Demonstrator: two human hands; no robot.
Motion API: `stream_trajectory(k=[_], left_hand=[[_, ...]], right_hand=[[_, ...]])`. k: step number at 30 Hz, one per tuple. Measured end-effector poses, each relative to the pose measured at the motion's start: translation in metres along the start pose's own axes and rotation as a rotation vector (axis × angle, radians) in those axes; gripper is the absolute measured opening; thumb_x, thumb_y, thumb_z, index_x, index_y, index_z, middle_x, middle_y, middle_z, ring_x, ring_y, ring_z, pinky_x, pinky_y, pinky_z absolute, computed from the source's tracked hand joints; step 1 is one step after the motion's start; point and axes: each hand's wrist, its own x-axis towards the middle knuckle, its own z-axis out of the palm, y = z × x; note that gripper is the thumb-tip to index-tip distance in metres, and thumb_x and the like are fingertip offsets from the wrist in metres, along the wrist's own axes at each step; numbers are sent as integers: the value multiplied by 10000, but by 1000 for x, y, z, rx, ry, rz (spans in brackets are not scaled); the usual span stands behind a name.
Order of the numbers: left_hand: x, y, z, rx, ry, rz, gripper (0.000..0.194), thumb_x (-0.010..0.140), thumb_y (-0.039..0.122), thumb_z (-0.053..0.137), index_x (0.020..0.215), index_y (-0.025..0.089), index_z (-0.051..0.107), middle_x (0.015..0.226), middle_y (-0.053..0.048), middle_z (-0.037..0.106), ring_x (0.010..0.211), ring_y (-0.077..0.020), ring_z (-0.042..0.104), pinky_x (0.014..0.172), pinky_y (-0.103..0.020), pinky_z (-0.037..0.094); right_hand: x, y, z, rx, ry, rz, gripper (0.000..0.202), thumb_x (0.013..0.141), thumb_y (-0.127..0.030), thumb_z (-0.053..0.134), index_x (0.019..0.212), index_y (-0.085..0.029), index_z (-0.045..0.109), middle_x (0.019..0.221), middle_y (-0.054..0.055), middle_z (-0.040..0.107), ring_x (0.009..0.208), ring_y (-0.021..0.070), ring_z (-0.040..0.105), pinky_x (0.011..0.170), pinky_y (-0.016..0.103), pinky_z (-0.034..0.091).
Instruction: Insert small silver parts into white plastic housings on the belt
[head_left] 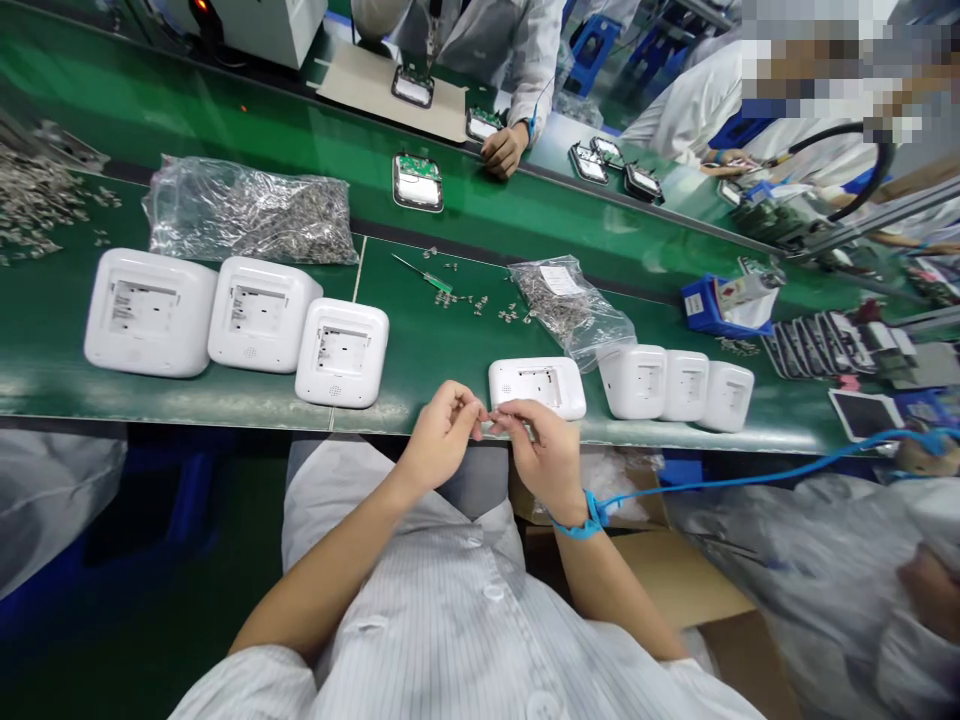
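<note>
Green bench [431,345] | white housing [537,386]: recess upward, long axis left-right | left hand [444,434], right hand [547,450]: fingertips pinched, contents unclear

Just beyond the fingers [459,396], a white housing [531,386] sits on a dark green surface [431,345]. Farther ahead, the screwdriver [436,282] has a green handle. Nearer than the fingers, a bright blue wrist strap [596,514] meets a white smock [450,620] with fine grey stripes.
</note>
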Motion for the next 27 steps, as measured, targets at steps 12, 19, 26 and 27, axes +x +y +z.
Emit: stream_trajectory(k=[12,19,26,27], left_hand=[[-31,-44,26,290,-144,-38,159,992,311,465,886,208,523,774,27,555,705,-129,502,677,-274,372],[-25,-30,45,120,-18,88,226,978,366,540,830,197,567,718,31,553,644,-110,482,630,-255,377],[-17,-30,56,419,4,110,216,999,326,493,893,191,625,802,-12,612,721,-147,549,698,-299,414],[-12,-29,58,596,-20,169,221,1000,328,492,917,192,646,852,-35,624,784,-172,566,737,-325,415]], right_hand=[[-48,28,4,378,-2,510,221,893,-272,741,1107,-231,699,912,35,714,825,180,686,773,317,568],[-36,25,-11,608,-31,435,164,935,-286,707,1078,-276,786,1040,45,676,993,186,636,878,335,530],[-6,33,-47,2,-120,69,71,988,-201,598,1025,-207,658,914,38,672,862,189,633,771,337,514],[3,39,-54,-133,-148,-27,87,1000,-191,566,985,-199,651,917,53,670,883,206,622,785,354,504]])
